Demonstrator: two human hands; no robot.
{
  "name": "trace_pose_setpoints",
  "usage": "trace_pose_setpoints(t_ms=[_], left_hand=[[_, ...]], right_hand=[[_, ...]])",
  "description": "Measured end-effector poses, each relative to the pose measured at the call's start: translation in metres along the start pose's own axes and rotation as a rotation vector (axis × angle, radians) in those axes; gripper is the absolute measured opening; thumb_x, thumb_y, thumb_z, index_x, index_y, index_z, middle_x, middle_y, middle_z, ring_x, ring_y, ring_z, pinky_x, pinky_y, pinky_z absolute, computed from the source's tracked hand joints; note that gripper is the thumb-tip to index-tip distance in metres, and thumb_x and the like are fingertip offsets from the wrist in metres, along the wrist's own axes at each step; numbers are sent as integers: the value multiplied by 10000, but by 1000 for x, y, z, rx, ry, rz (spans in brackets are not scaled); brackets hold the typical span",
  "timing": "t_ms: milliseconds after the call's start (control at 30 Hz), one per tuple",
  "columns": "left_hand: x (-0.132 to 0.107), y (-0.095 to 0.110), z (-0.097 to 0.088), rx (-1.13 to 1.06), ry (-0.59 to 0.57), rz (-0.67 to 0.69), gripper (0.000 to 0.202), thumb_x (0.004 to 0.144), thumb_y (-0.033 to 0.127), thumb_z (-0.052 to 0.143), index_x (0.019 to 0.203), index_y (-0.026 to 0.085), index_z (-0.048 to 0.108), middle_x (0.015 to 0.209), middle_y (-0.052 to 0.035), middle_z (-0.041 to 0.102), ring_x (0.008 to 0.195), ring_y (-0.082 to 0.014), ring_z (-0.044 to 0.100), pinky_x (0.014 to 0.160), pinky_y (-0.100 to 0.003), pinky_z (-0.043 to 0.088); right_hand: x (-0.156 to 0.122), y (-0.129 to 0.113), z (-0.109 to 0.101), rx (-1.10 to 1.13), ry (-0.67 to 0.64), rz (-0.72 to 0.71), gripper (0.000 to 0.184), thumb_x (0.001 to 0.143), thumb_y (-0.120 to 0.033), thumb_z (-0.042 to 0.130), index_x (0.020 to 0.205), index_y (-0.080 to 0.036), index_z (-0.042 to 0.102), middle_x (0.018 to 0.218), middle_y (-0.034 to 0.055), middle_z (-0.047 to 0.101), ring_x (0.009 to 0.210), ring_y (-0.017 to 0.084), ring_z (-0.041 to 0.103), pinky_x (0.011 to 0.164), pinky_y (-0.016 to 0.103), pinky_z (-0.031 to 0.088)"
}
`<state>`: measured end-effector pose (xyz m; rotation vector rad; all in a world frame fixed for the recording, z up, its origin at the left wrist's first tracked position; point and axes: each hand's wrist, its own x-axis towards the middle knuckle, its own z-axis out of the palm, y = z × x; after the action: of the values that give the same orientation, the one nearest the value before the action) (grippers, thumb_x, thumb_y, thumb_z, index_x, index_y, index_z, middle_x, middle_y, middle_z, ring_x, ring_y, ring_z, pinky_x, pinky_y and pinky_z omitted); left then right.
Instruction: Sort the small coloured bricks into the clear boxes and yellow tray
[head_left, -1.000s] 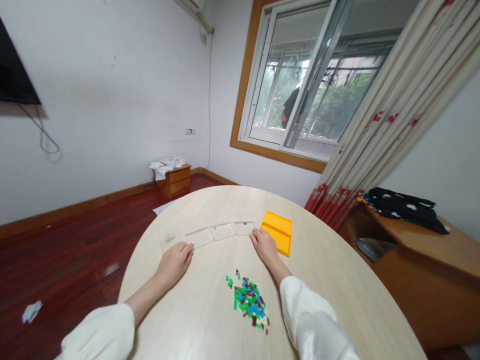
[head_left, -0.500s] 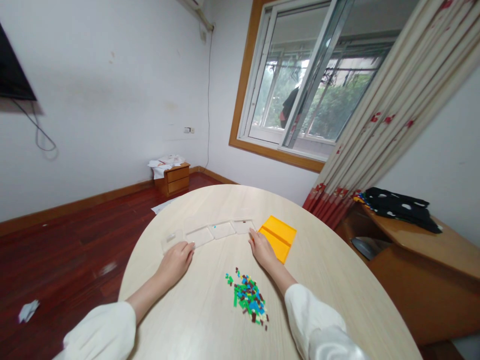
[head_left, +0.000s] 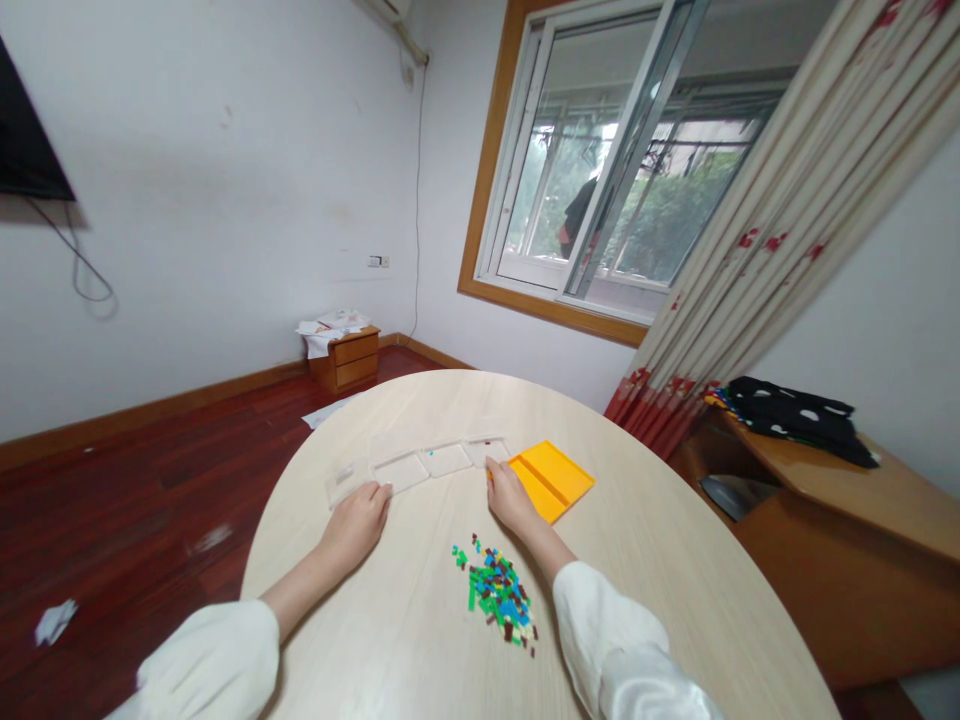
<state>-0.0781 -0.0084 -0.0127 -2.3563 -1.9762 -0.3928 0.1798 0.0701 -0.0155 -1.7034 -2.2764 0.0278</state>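
My left hand (head_left: 357, 522) lies on the round table (head_left: 660, 560) with its fingers curled, the tips against the near edge of the leftmost clear tray (head_left: 346, 479). That tray begins a row of clear shallow trays (head_left: 442, 458) curving across the table. My right hand (head_left: 510, 497) is closed on the left corner of a flat orange tray (head_left: 553, 479), just right of the row. A pile of small green, blue, brown and yellow pieces (head_left: 496, 597) lies between my forearms.
A wooden side table (head_left: 862, 480) with dark spotted cloth (head_left: 795, 412) stands to the right, beside a curtain (head_left: 757, 240). A window (head_left: 600, 170) is behind the table. A small wooden cabinet (head_left: 346, 358) and paper scraps are on the red floor at left.
My right hand has drawn the orange tray left and nearer, turning it so it lies angled beside the clear trays. My left hand has stayed at the leftmost clear tray.
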Motion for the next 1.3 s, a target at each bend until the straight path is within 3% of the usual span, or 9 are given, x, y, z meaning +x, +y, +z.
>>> trace_pose_setpoints(t_ms=[400,767,1067,1300], left_hand=[[-5,-6,-8,-45,28,23,242,876,145,371,989,149,585,909,-93,625,879,-208,581,763,-305,434],[-10,6,-8,-33,-44,-49,299,874,117,346,1093,130,549,948,-116,617,869,-207,595,761,-303,435],[-5,9,-22,13,-98,-70,267,883,171,378,1084,160,552,938,-104,625,859,-211,612,732,-292,439],[-9,7,-19,47,-40,-29,288,873,190,412,1114,147,564,924,-114,609,874,-235,579,759,-327,434]], right_hand=[[-5,8,1,58,50,-76,424,837,-89,404,1253,-116,483,1157,141,595,1087,194,540,952,320,413],[9,-1,5,51,39,-99,390,859,-115,407,1240,-90,488,1098,146,607,1048,186,551,910,275,422],[10,-7,2,27,34,-72,370,875,-167,417,1234,-140,503,1119,125,610,1062,194,543,883,275,420],[1,-9,-12,-28,38,-39,506,867,-236,460,1356,-149,364,1155,125,598,1064,231,534,884,322,409]])
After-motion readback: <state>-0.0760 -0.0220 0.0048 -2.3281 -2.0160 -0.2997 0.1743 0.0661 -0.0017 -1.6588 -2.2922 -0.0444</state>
